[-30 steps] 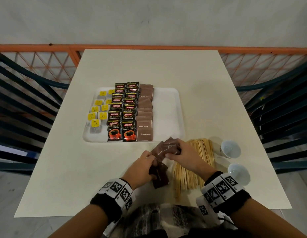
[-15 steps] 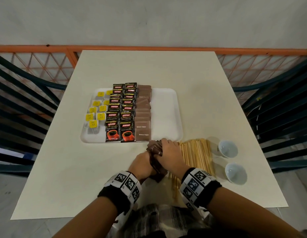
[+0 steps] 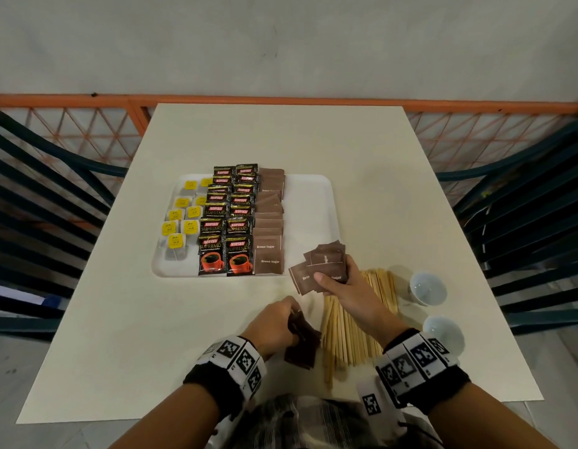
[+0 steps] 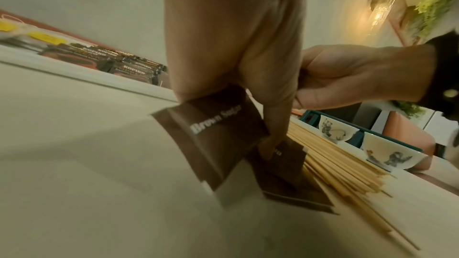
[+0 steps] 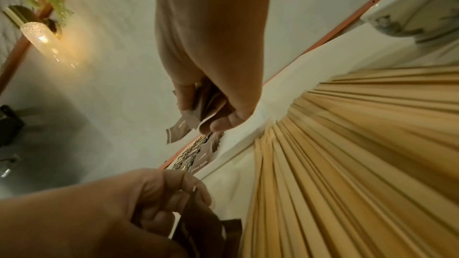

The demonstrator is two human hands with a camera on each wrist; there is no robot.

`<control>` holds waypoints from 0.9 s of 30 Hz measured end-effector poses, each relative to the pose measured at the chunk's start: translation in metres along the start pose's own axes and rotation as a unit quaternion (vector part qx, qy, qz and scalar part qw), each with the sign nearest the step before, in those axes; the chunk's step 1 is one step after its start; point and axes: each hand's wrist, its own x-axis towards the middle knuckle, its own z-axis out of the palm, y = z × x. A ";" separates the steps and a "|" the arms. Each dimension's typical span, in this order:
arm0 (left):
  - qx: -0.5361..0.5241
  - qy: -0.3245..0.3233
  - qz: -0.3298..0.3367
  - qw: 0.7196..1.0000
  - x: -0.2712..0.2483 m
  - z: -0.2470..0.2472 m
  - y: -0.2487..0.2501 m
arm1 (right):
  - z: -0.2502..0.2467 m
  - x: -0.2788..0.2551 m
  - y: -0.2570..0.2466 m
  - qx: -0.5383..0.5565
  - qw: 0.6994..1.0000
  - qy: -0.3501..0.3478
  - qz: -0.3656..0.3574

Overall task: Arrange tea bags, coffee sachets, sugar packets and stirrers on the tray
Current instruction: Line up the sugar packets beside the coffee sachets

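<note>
A white tray holds yellow-tagged tea bags at its left, two columns of black coffee sachets and a column of brown sugar packets. My right hand grips a fanned bunch of brown sugar packets just off the tray's near right corner. Lower down, my left hand pinches a few more sugar packets that touch the table. Wooden stirrers lie in a pile on the table under my right wrist.
Two small white cups stand right of the stirrers near the table's right edge. Dark chairs flank the table on both sides. An orange railing runs behind the far edge. The tray's right part is bare.
My hands were pressed together over the packets; the right hand has now lifted away toward the tray with a fanned bunch, while the left stays low with the rest.
</note>
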 end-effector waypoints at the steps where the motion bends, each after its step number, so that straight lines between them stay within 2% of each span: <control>1: -0.006 -0.006 -0.004 1.000 0.001 -0.001 0.000 | -0.002 -0.001 0.001 0.004 1.000 -0.005 0.002; 6: 0.043 -0.037 -0.013 0.998 0.001 -0.011 0.001 | -0.008 -0.005 0.005 0.018 0.998 -0.054 0.030; 9: -0.070 -0.003 -0.037 0.997 0.001 -0.025 -0.002 | -0.007 -0.006 0.005 -0.005 0.993 -0.106 0.057; 13: -0.290 0.017 -0.034 0.956 -0.007 -0.049 0.001 | 0.009 -0.003 0.000 -0.021 0.986 -0.145 0.079; 16: -0.397 0.025 -0.053 0.916 -0.016 -0.062 0.004 | 0.026 0.001 -0.009 -0.007 0.985 -0.154 0.076; 19: -0.497 0.023 -0.037 0.867 -0.023 -0.073 0.003 | 0.041 0.004 -0.021 0.033 0.984 -0.163 0.068; 21: -0.531 0.004 -0.017 0.847 -0.027 -0.077 0.001 | 0.049 0.006 -0.025 0.068 0.980 -0.174 0.072; 24: -0.557 -0.015 -0.005 0.830 -0.033 -0.084 -0.001 | 0.062 0.011 -0.028 0.093 0.979 -0.160 0.082; 27: -0.528 -0.003 -0.052 0.848 -0.036 -0.093 -0.009 | 0.075 0.013 -0.030 0.101 0.980 -0.143 0.094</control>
